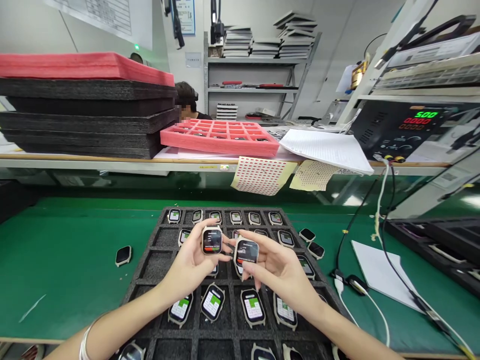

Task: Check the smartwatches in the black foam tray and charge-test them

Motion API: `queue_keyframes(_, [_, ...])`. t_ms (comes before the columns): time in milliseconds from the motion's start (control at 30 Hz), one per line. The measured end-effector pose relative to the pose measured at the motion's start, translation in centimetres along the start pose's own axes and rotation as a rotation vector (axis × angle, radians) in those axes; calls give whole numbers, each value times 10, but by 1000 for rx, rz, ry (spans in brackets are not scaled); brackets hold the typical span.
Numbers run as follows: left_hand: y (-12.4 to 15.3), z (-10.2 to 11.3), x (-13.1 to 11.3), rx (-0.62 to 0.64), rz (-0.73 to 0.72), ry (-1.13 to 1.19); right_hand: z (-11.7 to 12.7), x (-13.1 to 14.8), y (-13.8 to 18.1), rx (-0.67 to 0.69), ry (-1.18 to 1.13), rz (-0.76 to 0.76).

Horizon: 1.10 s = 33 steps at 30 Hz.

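My left hand (189, 267) holds a smartwatch body (212, 240) upright by its edges, its lit screen toward me. My right hand (279, 270) grips a second smartwatch body (246, 251) just to the right of the first, almost touching it. Both hands hover over a black foam tray (159, 250) with square cells. Several cells hold watch bodies with lit screens, such as one with a green patch (212, 302). A silver bracelet (85, 342) circles my left wrist.
Loose watch bodies lie on the green mat, one at left (123, 255), two at right (312, 243). White and black cables (378, 210) run to a power supply (407, 129). A pink foam tray (219, 136) and stacked foam sheets (86, 107) sit on the shelf. Another person (187, 102) sits behind.
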<state>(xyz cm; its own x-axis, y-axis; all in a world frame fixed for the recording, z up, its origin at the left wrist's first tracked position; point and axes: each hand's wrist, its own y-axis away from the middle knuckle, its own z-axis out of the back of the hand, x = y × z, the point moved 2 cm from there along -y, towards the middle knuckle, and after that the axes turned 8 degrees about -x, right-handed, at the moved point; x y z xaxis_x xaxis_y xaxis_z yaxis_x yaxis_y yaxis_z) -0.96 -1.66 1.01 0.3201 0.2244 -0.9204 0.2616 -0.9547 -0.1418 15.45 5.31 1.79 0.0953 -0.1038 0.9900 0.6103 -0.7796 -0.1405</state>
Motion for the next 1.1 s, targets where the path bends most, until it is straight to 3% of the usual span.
queue_keyframes(167, [1, 1, 3, -16, 2, -38, 3, -1, 1, 50, -68, 19])
queue_keyframes(400, [0, 4, 4, 10, -31, -75, 3, -4, -3, -49, 19, 17])
queue_keyframes(633, [-3, 5, 5, -75, -8, -173, 3, -6, 1, 67, -47, 18])
queue_keyframes(767, [-2, 7, 7, -60, -9, -146, 3, -4, 2, 117, -94, 29])
queue_keyframes(967, [-1, 7, 9, 30, -36, -38, 0, -4, 3, 86, -46, 21])
queue_keyframes(1100, [-1, 7, 10, 7, -35, -34, -1, -6, 5, 60, -4, 24])
